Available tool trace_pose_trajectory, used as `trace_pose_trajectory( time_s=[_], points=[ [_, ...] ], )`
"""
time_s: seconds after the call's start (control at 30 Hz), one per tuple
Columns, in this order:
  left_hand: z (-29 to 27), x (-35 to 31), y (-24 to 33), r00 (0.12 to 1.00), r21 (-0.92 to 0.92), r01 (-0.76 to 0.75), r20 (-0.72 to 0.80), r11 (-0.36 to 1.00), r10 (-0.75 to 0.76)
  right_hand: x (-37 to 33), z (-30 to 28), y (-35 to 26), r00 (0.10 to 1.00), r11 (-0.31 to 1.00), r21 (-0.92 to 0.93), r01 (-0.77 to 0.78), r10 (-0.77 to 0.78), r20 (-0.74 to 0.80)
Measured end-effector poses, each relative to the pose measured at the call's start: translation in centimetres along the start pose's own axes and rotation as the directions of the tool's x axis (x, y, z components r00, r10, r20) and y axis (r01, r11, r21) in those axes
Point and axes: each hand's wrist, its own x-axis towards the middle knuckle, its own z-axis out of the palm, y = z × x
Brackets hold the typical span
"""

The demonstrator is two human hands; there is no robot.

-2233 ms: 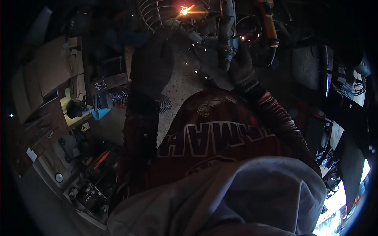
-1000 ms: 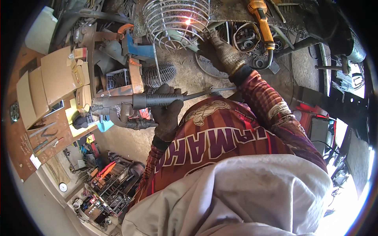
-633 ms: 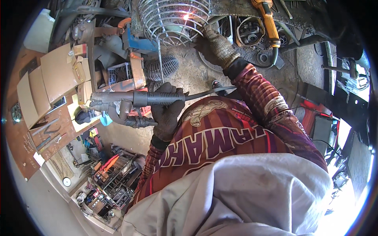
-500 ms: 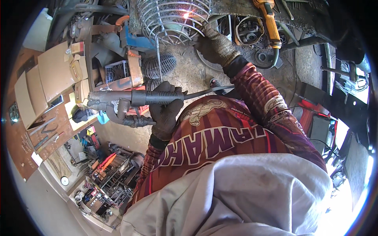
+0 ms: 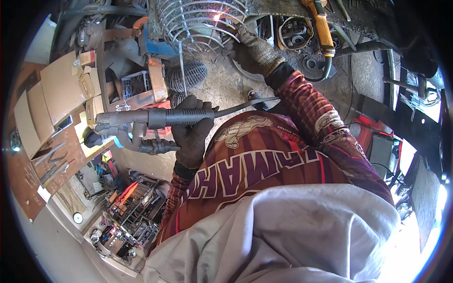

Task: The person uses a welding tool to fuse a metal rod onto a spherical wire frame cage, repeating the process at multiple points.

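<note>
My left hand, in a dark work glove, is closed around the ribbed handle of a black welding electrode holder. Its head points left, and a dark cable runs from its right end toward my right sleeve. At the top, a round cage of bent metal wire has a bright glowing spot on its right side. My right hand, in a soiled knit glove, grips the cage's lower right rim; its fingertips are partly hidden. A thin straight metal rod runs down from the cage toward my left hand.
Right of the cage, a yellow angle grinder lies with its cord hanging. Coiled wire rests on the floor below the cage. Cardboard boxes stand on a brown board at left. Metal parts crowd a low rack at lower left.
The view has shifted a little, moving the scene slightly left. My left hand and the electrode holder have drifted slightly left. My right hand stays at the cage, and the spot still glows.
</note>
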Motion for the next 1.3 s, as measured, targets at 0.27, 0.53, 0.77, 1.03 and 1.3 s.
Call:
trace_pose_trajectory(
  time_s=[0.27,0.53,0.77,1.03,1.3],
  points=[
    [-0.3,-1.0,0.0,0.999,-0.008,-0.051,-0.009,0.999,0.051,-4.1,-4.0,2.4,0.997,0.997,0.002,-0.079,0.079,0.008],
    [-0.7,-1.1,-0.5,0.987,-0.069,-0.119,0.101,0.99,0.126,-3.2,-2.6,2.3,0.985,0.986,-0.119,-0.117,0.099,-0.143],
    [-1.1,-0.2,0.1,0.988,-0.198,0.146,0.079,0.969,-0.132,-2.3,-1.0,2.2,0.979,0.978,-0.21,0.014,-0.056,-0.194],
    [-1.9,0.2,-0.3,0.973,-0.286,0.205,0.159,0.936,-0.165,-0.5,-2.7,0.8,0.934,0.973,-0.22,0.065,-0.138,-0.33],
    [-0.1,0.5,2.1,0.974,-0.177,0.221,-0.011,0.959,-0.227,-10.0,5.9,1.5,0.957,0.677,-0.735,-0.035,-0.189,-0.219]
  ],
)
